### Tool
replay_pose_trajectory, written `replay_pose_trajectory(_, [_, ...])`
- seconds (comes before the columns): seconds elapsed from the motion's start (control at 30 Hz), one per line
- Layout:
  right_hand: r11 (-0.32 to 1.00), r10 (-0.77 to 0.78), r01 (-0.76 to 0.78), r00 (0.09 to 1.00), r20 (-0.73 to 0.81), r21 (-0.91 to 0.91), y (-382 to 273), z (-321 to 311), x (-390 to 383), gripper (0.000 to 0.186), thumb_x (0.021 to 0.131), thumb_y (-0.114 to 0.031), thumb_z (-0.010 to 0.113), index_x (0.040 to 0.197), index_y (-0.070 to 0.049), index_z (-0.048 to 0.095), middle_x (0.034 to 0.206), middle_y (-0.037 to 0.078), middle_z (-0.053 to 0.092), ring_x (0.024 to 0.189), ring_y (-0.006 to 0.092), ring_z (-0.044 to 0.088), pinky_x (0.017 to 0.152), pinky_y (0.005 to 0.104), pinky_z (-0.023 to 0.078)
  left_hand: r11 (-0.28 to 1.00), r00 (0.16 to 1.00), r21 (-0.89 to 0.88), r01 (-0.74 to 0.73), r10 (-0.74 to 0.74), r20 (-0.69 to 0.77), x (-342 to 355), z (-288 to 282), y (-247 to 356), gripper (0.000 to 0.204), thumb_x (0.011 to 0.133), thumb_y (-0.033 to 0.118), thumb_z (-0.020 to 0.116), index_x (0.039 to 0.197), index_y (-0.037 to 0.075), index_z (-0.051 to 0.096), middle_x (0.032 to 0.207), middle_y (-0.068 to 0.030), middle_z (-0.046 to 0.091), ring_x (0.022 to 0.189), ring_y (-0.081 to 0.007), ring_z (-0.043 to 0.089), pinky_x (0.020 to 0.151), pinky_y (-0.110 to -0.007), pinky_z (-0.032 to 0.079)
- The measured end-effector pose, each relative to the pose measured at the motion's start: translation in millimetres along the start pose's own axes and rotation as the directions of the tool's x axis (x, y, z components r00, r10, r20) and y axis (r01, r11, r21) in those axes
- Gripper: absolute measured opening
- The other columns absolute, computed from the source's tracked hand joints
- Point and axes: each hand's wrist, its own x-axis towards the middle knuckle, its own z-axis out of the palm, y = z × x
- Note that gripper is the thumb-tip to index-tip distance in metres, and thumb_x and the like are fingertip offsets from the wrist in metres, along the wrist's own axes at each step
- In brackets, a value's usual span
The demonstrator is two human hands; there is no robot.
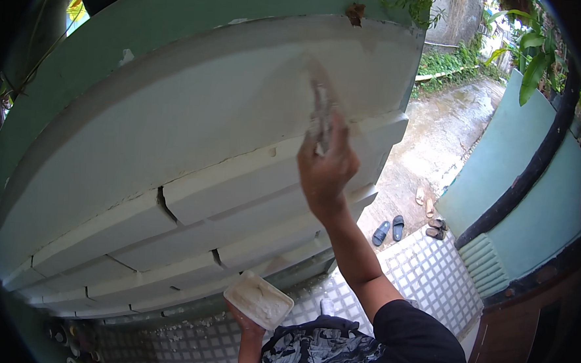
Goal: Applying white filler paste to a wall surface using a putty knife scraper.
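Observation:
Raised in front of the white wall panel (189, 104), my right hand (330, 174) is closed around a flat putty knife (320, 111). Motion blurs the knife, and its surface looks smeared with white. Its tip is over the upper white panel; whether it touches cannot be told. Lower down, my left hand (248, 322) holds a pale rectangular plastic tub (247, 284) from beneath and the side. White paste (271, 307) lies inside the tub, tilted toward me. Part of the left hand's fingers is hidden behind the tub.
Stepped white ledges (223, 207) with dark cracks run below the panel, under a green border (181, 18). White crumbs lie on the tiled floor (417, 270). Blue slides (389, 231) and other sandals stand at the right, near a pale green wall (501, 166).

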Motion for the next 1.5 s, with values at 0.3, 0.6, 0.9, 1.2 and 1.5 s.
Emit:
replay_pose_trajectory(0.3, [0.662, 0.523, -0.560, 0.821, 0.228, 0.499, 10, -36, 21, 0.040, 0.081, 0.005, 0.062, 0.120, 0.008, 0.053, 0.107, 0.017, 0.067, 0.090, 0.0189, 0.067, 0.078, 0.0281, 0.056, 0.998, 0.998, 0.046, -0.051, 0.053, -0.037, 4, -25, -6, 0.059, 0.094, 0.061, 0.031, 0.132, 0.017, 0.044, 0.128, -0.0049, 0.051, 0.116, -0.0250, 0.053, 0.099, -0.043, 0.046])
replay_pose_trajectory(0.6, [0.627, 0.463, -0.735, 0.618, 0.635, 0.259, 42, -60, 55, 0.046, 0.080, 0.011, 0.054, 0.126, 0.009, 0.051, 0.110, 0.018, 0.065, 0.094, 0.0205, 0.067, 0.085, 0.0300, 0.055, 0.948, 0.981, 0.254, -0.193, 0.181, 0.072, -13, 11, 8, 0.060, 0.096, 0.058, 0.033, 0.134, 0.013, 0.040, 0.128, -0.0078, 0.050, 0.116, -0.0241, 0.053, 0.098, -0.041, 0.046])
replay_pose_trajectory(0.9, [0.697, 0.619, -0.716, 0.569, 0.541, -0.044, 54, -76, 51, 0.047, 0.080, -0.001, 0.063, 0.125, 0.010, 0.053, 0.105, 0.020, 0.067, 0.088, 0.0188, 0.067, 0.078, 0.0284, 0.054, 0.829, 0.944, 0.458, -0.320, 0.242, 0.223, -17, 21, 16, 0.063, 0.095, 0.063, 0.025, 0.132, 0.015, 0.044, 0.128, -0.0066, 0.050, 0.117, -0.0247, 0.053, 0.099, -0.043, 0.046])
replay_pose_trajectory(1.2, [0.599, 0.631, -0.799, 0.505, 0.589, 0.044, 35, -66, 23, 0.046, 0.081, 0.005, 0.061, 0.126, 0.008, 0.053, 0.102, 0.015, 0.068, 0.081, 0.0141, 0.066, 0.075, 0.0246, 0.054, 0.986, 0.988, 0.124, 0.107, -0.119, 0.094, 21, -29, 19, 0.070, 0.090, 0.069, 0.030, 0.134, 0.016, 0.043, 0.126, -0.0066, 0.053, 0.115, -0.0272, 0.054, 0.096, -0.045, 0.048])
replay_pose_trajectory(1.5, [0.676, 0.578, -0.737, 0.514, 0.633, -0.018, 14, -52, 31, 0.043, 0.080, 0.005, 0.061, 0.123, 0.009, 0.055, 0.101, 0.014, 0.068, 0.082, 0.0136, 0.065, 0.076, 0.0254, 0.054, 0.922, 0.898, 0.060, 0.382, -0.386, 0.210, 25, 17, 33, 0.072, 0.089, 0.070, 0.031, 0.137, 0.017, 0.042, 0.129, -0.0082, 0.053, 0.117, -0.0295, 0.054, 0.099, -0.049, 0.045])
